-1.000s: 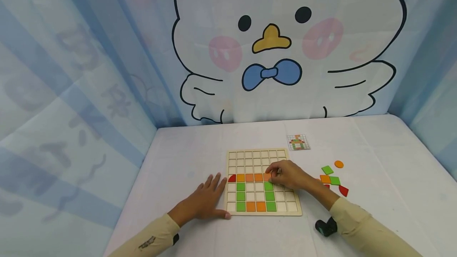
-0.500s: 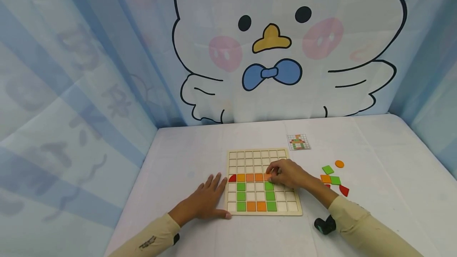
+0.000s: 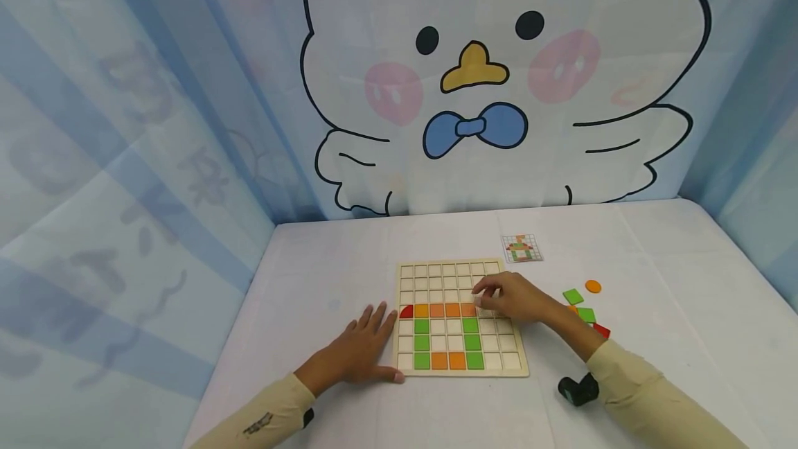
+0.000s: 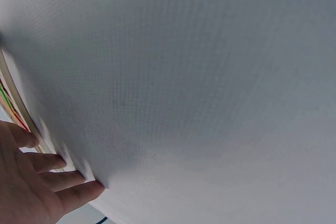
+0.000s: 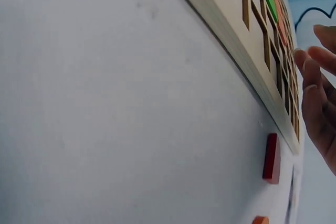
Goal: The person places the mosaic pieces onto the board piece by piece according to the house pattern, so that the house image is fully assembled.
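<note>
A wooden grid board (image 3: 436,375) lies on the table, holding green squares (image 3: 473,342), orange squares (image 3: 457,360) and a red rounded piece (image 3: 406,311). The left hand (image 3: 357,350) rests flat beside the board's left edge, fingers spread; the left wrist view shows its fingers (image 4: 52,169) along that edge. Above the board's right part hovers the right hand (image 3: 512,296), fingers bent loosely and nothing visible between them, near the right end of the orange row. In the right wrist view the right hand (image 5: 320,90) stands over the grid, its thumb and index finger apart.
A small pattern card (image 3: 522,248) lies behind the board. Loose pieces sit to the right: an orange disc (image 3: 593,286), green pieces (image 3: 573,296) and a red piece (image 3: 601,330), partly behind the right forearm. A dark object (image 3: 578,390) is by the right sleeve. A printed curtain (image 3: 467,179) stands behind.
The right hand has lifted off the orange square at the right end of the row and shifted slightly right, leaving that square in the board. The left hand has not moved.
</note>
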A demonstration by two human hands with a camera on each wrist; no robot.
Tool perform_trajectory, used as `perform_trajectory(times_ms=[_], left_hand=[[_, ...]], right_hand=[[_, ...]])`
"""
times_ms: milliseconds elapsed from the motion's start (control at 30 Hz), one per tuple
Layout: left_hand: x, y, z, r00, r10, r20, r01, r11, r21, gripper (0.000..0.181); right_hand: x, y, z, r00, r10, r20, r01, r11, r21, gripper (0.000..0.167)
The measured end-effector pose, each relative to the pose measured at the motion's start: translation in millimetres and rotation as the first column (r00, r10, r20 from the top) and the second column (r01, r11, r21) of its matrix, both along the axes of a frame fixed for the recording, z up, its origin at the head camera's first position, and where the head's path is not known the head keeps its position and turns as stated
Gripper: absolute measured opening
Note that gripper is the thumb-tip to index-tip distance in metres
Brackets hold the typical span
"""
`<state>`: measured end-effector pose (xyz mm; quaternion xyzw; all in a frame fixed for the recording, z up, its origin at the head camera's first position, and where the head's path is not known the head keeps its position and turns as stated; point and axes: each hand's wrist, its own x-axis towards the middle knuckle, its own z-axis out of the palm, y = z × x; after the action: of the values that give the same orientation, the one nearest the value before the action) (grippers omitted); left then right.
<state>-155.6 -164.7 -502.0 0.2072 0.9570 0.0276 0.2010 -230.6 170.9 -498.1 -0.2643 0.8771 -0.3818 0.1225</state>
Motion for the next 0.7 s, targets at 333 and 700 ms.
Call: perform_trajectory(times_ms=[333, 700], left_hand=[[0.5, 0.0, 2.5, 1.000, -0.006, 0.003, 0.006, 1.000, -0.005, 0.116], [0.1, 1.1, 0.7, 1.000, 0.007, 0.009, -0.007, 1.000, -0.014, 0.116]], right_hand=[[0.9, 45.0, 15.5, 0.989, -0.118, 0.088, 0.119, 0.993, -0.005, 0.027], [14.2, 79.5, 13.0, 0.983, -0.160, 0.090, 0.157, 0.987, 0.038, 0.022]])
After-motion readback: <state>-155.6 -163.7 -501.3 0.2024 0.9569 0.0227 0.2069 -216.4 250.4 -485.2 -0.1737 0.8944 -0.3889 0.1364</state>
